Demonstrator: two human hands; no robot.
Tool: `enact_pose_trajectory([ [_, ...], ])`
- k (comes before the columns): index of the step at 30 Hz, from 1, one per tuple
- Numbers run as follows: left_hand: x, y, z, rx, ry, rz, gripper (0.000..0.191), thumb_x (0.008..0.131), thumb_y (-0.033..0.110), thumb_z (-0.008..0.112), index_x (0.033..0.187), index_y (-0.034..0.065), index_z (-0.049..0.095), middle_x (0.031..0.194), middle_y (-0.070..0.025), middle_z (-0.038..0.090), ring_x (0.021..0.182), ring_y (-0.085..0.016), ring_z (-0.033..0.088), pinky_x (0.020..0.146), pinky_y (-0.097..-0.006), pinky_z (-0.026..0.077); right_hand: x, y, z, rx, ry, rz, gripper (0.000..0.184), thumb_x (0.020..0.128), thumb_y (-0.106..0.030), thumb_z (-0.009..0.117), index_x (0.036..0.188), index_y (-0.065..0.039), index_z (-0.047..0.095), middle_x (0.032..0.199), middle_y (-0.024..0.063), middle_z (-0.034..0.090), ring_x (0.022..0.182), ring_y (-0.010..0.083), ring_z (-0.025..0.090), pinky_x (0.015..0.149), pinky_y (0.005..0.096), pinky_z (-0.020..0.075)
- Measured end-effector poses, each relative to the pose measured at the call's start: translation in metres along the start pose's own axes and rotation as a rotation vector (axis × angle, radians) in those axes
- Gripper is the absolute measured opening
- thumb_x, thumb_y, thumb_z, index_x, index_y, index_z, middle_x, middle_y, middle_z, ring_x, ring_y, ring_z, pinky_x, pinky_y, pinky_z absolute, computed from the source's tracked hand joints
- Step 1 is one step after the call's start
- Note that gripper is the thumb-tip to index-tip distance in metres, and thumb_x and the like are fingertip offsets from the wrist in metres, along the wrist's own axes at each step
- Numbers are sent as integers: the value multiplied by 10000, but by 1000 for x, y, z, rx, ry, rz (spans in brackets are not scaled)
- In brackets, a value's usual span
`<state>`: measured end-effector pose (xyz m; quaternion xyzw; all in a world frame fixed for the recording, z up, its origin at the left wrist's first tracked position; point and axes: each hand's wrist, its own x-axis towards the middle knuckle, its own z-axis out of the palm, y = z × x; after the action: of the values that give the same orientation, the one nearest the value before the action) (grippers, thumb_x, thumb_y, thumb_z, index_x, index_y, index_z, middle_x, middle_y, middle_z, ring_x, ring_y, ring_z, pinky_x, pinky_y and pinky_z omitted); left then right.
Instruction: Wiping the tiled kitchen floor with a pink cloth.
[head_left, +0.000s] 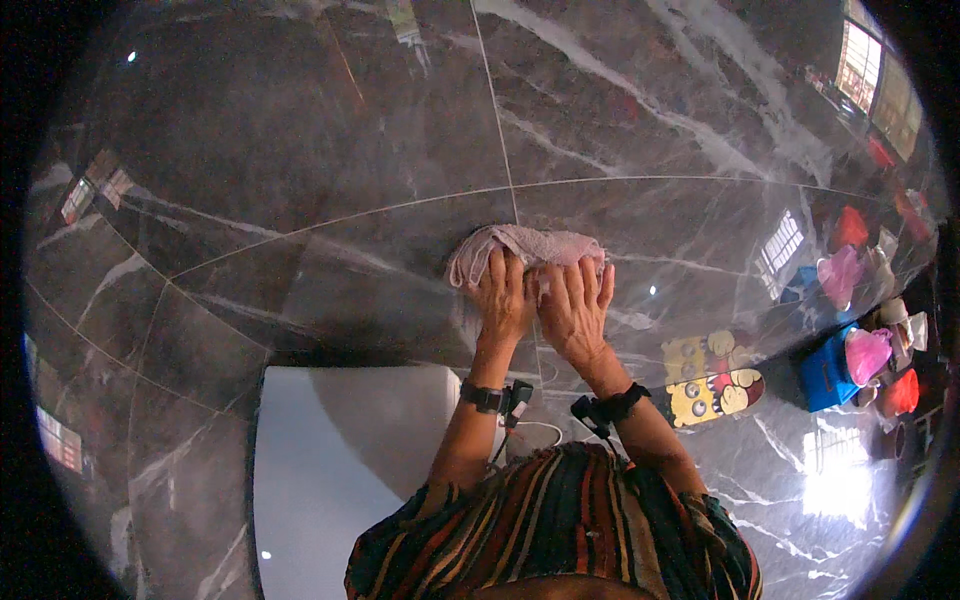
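Observation:
A folded pink terry cloth (532, 244) lies pressed against a glossy dark marble-look tiled surface (397, 165), close to where grout lines cross. On the cloth's left part rests my left hand (501, 296), its fingers over the fabric. Beside it, my right hand (574, 304) presses the right part, with its fingertips on the cloth and the little finger at its edge. Both hands point away from me and nearly touch at the thumbs. Each wrist wears a black strap with a small device. How firmly the fingers grip the cloth is hidden.
A large white smooth-topped object (337, 450) stands at lower left, with a white cable (544, 426) near it. A cartoon-shaped mat or board (705, 397) lies right of my forearm. Farther right are a blue container (829, 371), a pink bag (868, 356) and a red bag (900, 394).

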<state>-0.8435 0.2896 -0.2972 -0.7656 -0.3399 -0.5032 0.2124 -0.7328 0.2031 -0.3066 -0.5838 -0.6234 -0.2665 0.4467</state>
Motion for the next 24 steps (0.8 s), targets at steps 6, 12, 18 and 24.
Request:
enact_pose_trajectory([
  [6, 19, 19, -19, -28, -77, -49, 451, 931, 326, 537, 1280, 43, 499, 1453, -255, 373, 1223, -447, 454, 964, -561, 334, 14, 0, -19, 3, 11, 9, 578, 846, -192, 620, 1397, -142, 452, 1407, 182, 431, 1341, 396, 365, 1096, 683, 134],
  [12, 60, 35, -39, -19, -6, -28, 498, 929, 314, 548, 1353, 58, 490, 1445, -219, 413, 1234, -345, 494, 1004, -535, 286, 43, 15, -40, -58, 27, -54, 579, 840, -208, 616, 1401, -190, 473, 1448, 124, 411, 1357, 355, 356, 1104, 674, 128],
  [18, 92, 52, -48, -60, 88, -22, 510, 915, 263, 556, 1372, 56, 466, 1457, -233, 392, 1247, -353, 485, 1003, -519, 300, 68, 21, -61, -19, 89, -92, 604, 814, -198, 636, 1399, -192, 481, 1459, 110, 409, 1360, 335, 360, 1116, 661, 89],
  [24, 135, 85, -52, -81, 62, 21, 528, 914, 248, 544, 1386, 38, 434, 1475, -240, 364, 1290, -391, 432, 1021, -529, 296, 98, 34, -82, -2, 248, -24, 578, 830, -193, 633, 1391, -209, 497, 1427, 135, 422, 1371, 355, 330, 1130, 633, 62],
])
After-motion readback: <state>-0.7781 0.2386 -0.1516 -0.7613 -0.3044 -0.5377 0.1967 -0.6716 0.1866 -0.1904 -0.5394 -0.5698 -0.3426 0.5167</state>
